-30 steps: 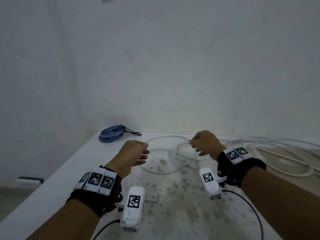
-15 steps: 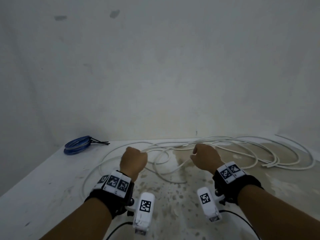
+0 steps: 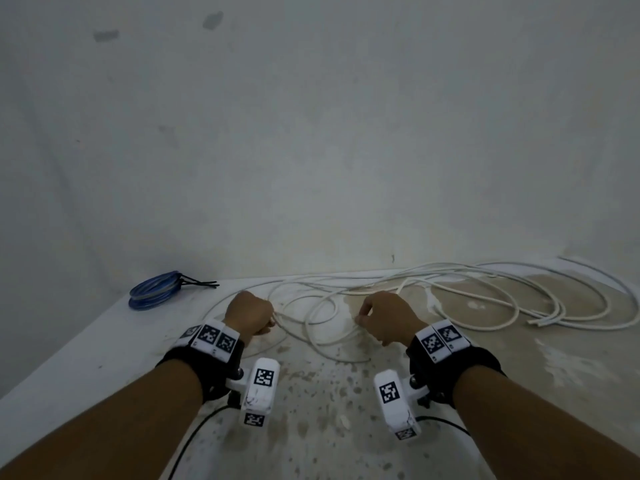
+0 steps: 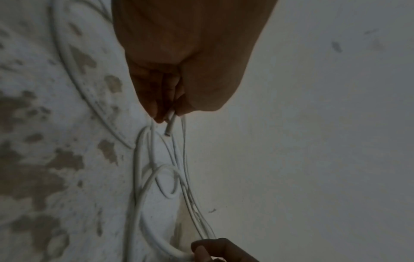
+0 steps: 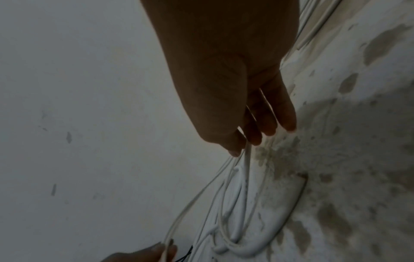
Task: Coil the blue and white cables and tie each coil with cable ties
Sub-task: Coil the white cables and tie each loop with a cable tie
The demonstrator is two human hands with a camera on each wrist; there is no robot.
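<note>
1. The white cable (image 3: pixel 450 299) is mostly a loose sprawl over the table (image 3: pixel 86 358), from between your hands out to the far right, with cut ends lying near the right edge. None of that part is gathered up yet.
2. Your left hand (image 3: pixel 250 315) is a closed fist around a few strands, and the left wrist view shows a short cut end (image 4: pixel 169 126) poking out below your fingers. So you've got the start of the coil pinned there.
3. Your right hand (image 3: pixel 384 318) pinches strands between thumb and fingertips (image 5: pixel 235 145), with the other fingers hanging loose.
4. Handling-wise it looks light, thin and kinda springy. It holds wide curves instead of flopping flat, so I'd guess loops will want to pop open if you ease off.
5. Best bet is probably keeping the left grip as your anchor and feeding a length in with the right, sliding along the strand rather than yanking, since the overlapping loops could snag.
6. The blue cable (image 3: pixel 154 292) sits coiled at the far left corner with black ties (image 3: pixel 199 283) on it, looks done to me.
</note>
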